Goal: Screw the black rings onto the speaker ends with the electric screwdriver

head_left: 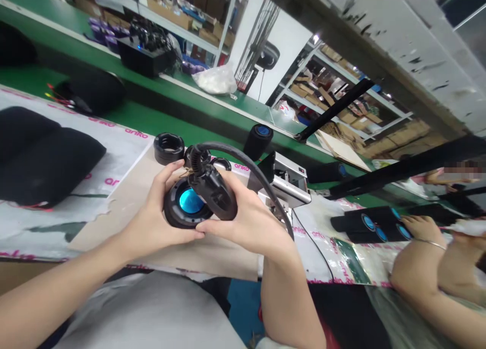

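Observation:
A black round speaker part (173, 211) with a shiny blue disc in its centre sits in my left hand (154, 215), whose fingers and thumb curve around its left side and near rim. My right hand (250, 220) is wrapped round a black corded electric screwdriver (218, 189), held over the right side of the part. The screwdriver's tip is hidden. Its thick cable (252, 162) arcs up and away to the right. The thumb of my right hand reaches to the part's near rim. Just beyond my hands stands a black ring (169, 147), with more black rings partly hidden beside it.
Brown cardboard (125, 217) covers the bench in front of me. A silver machine (290, 179) stands to the right. Black fabric pieces (45, 157) lie at left. Black cylinders with blue ends (360, 225) lie near a co-worker's hand (423, 227). A green conveyor (144, 111) runs behind.

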The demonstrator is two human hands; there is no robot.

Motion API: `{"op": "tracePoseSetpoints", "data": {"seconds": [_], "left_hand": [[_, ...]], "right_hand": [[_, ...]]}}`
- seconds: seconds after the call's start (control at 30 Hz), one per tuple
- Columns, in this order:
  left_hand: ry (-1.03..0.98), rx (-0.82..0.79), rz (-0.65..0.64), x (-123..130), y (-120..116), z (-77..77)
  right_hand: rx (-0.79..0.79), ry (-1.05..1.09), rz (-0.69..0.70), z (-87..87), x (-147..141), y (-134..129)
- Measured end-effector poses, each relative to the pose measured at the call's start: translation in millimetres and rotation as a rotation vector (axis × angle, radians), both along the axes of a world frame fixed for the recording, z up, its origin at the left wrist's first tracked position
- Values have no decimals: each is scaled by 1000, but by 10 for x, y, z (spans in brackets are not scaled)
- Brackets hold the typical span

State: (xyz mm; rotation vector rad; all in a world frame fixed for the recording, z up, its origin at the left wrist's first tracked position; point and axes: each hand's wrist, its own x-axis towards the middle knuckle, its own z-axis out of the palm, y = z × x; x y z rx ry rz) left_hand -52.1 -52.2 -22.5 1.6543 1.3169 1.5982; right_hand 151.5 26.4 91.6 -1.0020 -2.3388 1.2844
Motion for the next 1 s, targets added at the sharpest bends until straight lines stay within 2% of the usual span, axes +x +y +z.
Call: {"op": "tracePoseSetpoints", "data": {"seconds": [0.17,0.33,0.57,0.67,0.8,1.0], "left_hand": [[-33,3,-11,56,-13,4],[-38,29,-1,100,-9,1],[29,54,48,165,-23,68],[-7,83,43,179,-18,36],[-76,103,-10,201,-4,-42],[-128,99,-40,216,-3,-87]], "right_hand": [[-18,-21,-10,6,0,-35],[7,66,-17,-32,48,-33],[-39,172,-229,-147,72,-142],[-67,219,-276,-192,57,-204],[-133,230,-268,-213,16,-240],[-185,178,-352,-223,-16,-254]]}}
